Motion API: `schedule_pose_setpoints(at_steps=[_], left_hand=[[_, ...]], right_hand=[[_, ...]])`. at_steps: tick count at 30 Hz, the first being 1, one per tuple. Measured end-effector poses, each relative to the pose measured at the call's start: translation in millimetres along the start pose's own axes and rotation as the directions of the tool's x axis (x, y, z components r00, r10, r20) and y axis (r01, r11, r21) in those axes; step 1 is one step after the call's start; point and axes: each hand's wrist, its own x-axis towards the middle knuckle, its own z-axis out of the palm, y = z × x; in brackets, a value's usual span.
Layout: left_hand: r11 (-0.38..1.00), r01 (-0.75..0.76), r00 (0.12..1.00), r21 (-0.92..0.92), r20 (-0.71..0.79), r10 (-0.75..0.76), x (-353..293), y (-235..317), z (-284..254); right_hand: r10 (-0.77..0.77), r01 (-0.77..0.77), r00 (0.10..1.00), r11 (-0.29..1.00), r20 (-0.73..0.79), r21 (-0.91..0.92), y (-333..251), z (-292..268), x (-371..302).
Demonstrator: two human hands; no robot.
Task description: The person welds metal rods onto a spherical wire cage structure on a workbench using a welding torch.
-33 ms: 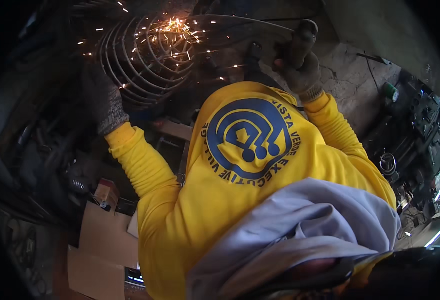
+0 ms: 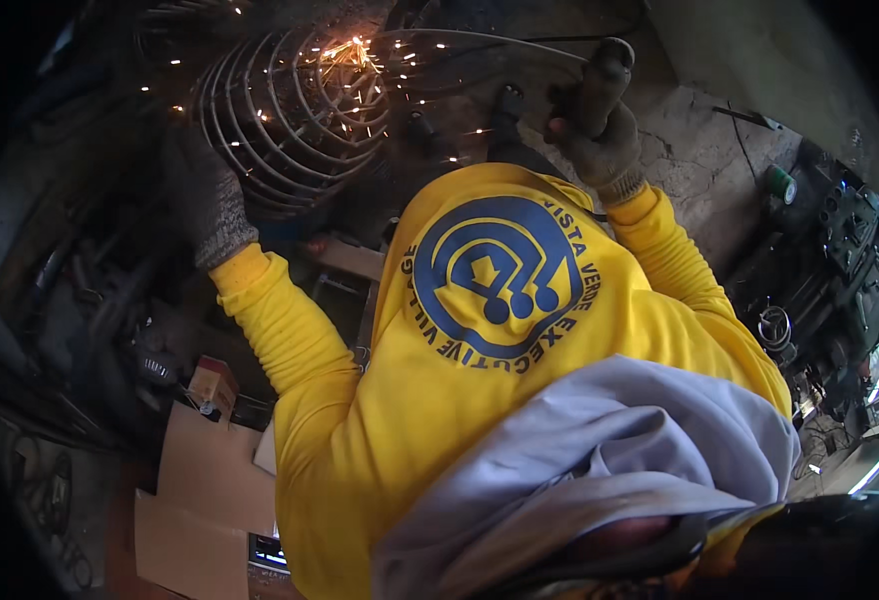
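Observation:
A cage-like coil of round metal bars (image 2: 305,125) stands in front of me, its rings narrowing toward the right. Bright sparks (image 2: 348,52) burst at its upper right part. My right hand (image 2: 600,125), in a dark knit glove, is closed round the looped end of a long thin metal rod (image 2: 490,39). The rod runs left from the hand to the sparks. At the coil's left side is my left hand (image 2: 205,190) in a grey speckled glove; its fingers fade into shadow, so whether they grip the coil is hidden.
Flattened cardboard (image 2: 205,485) and a small box (image 2: 213,388) lie at the lower left. Dark machinery or parts (image 2: 850,240) crowd the right side, with a green-ended can (image 2: 781,185) near them. My shoes (image 2: 507,103) show on the floor beyond the coil.
The spray of sparks has become smaller and its scatter differs. Both hands, the rod and the coil stay in place.

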Motion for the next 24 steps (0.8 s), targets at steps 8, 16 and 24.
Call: schedule_pose_setpoints(at_steps=[8, 16, 24], left_hand=[[0.963, 0.268, 0.963, -0.026, -0.019, -0.269, -3.5, 24.7, -7.0], [0.976, 0.215, 0.976, -0.038, -0.013, -0.216, -4.4, 21.0, -7.9], [0.970, 0.239, 0.971, -0.039, -0.012, -0.240, -4.9, 25.1, -8.5]], right_hand=[[0.065, -0.064, 0.998, 0.997, 0.017, -0.036, -1.0, 5.7, -3.0], [0.059, -0.061, 0.998, 0.994, -0.020, -0.094, -4.8, 8.0, -1.6], [0.234, -0.232, 0.972, 0.970, -0.013, 0.074, -14.2, 9.6, -0.5]])
